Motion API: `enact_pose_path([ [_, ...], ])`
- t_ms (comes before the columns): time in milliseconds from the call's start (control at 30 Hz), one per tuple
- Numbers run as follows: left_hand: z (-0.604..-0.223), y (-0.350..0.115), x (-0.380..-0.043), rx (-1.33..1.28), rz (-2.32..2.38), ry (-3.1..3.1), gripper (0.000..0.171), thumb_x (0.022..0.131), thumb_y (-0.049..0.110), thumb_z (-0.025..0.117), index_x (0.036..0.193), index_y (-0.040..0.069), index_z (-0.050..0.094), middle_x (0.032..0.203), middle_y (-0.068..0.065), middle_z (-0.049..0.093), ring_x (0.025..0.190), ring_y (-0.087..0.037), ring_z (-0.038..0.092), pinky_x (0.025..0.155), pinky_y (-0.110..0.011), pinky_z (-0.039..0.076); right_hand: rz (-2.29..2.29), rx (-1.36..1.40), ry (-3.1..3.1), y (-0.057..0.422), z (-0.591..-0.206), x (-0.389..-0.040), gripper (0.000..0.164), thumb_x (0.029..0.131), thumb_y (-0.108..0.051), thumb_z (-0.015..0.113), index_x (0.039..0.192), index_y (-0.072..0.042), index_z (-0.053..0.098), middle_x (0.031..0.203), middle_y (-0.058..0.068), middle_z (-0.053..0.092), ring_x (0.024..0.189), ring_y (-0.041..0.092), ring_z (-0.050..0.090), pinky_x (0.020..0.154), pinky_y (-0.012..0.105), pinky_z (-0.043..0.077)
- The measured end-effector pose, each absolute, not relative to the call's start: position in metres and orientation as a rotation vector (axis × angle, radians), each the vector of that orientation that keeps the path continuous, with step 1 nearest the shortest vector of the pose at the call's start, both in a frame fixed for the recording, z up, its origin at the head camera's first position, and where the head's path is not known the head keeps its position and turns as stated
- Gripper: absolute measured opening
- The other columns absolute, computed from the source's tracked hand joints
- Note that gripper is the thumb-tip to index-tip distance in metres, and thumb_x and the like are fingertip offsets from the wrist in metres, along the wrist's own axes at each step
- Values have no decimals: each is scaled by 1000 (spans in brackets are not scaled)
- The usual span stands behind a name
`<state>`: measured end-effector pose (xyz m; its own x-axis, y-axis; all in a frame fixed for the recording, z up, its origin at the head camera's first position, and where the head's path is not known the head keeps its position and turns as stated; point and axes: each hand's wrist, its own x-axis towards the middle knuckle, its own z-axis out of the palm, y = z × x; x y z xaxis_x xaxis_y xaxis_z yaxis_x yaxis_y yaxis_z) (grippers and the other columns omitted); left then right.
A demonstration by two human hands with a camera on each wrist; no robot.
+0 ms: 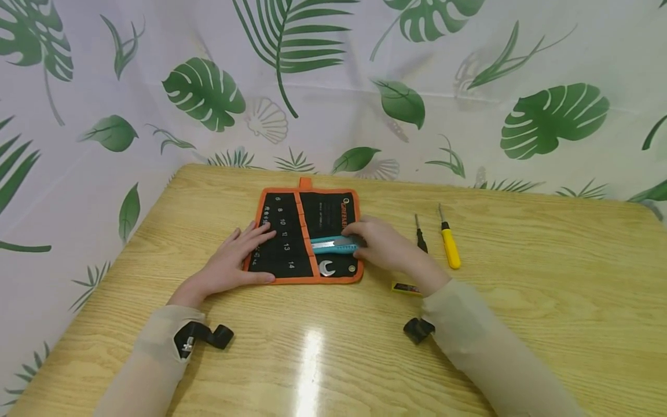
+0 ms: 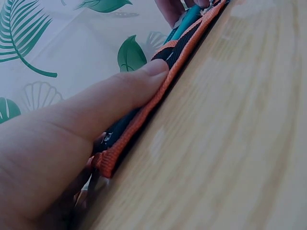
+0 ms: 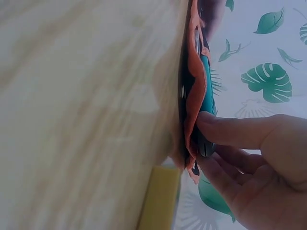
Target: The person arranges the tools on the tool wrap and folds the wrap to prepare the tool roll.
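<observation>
A black tool pouch with orange edging [image 1: 281, 231] lies unfolded on the table, numbers printed down its left panel. My left hand [image 1: 234, 260] rests spread on that panel, and its thumb [image 2: 153, 69] presses the near edge in the left wrist view. With thumb and fingers, my right hand [image 1: 383, 243] pinches the end of a teal utility knife [image 1: 330, 244]. The knife lies across the right panel, its other end at the pocket's orange-edged opening. Below the knife, a wrench's open jaw end [image 1: 326, 268] sticks out of a pocket.
Right of the pouch lie a black-handled screwdriver [image 1: 421, 238], partly behind the right forearm, and a yellow-handled screwdriver [image 1: 450, 246]. A small yellow-edged box [image 1: 406, 288] sits by the right wrist. Behind the wooden table [image 1: 547, 318] hangs a leaf-patterned cloth [image 1: 323, 133].
</observation>
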<state>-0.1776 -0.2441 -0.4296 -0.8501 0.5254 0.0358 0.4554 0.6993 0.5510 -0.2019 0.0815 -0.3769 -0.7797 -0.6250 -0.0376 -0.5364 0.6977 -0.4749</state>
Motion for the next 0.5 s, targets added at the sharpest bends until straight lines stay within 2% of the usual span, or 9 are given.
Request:
enact_pose_path([
  [233, -427, -243, -177, 804, 856, 2776, 89, 79, 48, 74, 150, 12, 33, 157, -8, 20, 145, -29, 5, 115, -50, 0, -674, -949, 2736, 76, -375, -199, 36, 84, -2, 72, 119, 2, 65, 114, 16, 57, 99, 26, 56, 86, 37, 50],
  [500, -429, -243, -177, 799, 866, 2771, 89, 80, 48, 74, 151, 13, 32, 158, -7, 20, 145, -28, 5, 115, -50, -1, -619, -944, 2747, 67, -374, -198, 36, 83, -2, 73, 118, 3, 66, 109, 14, 61, 96, 25, 56, 83, 34, 51],
])
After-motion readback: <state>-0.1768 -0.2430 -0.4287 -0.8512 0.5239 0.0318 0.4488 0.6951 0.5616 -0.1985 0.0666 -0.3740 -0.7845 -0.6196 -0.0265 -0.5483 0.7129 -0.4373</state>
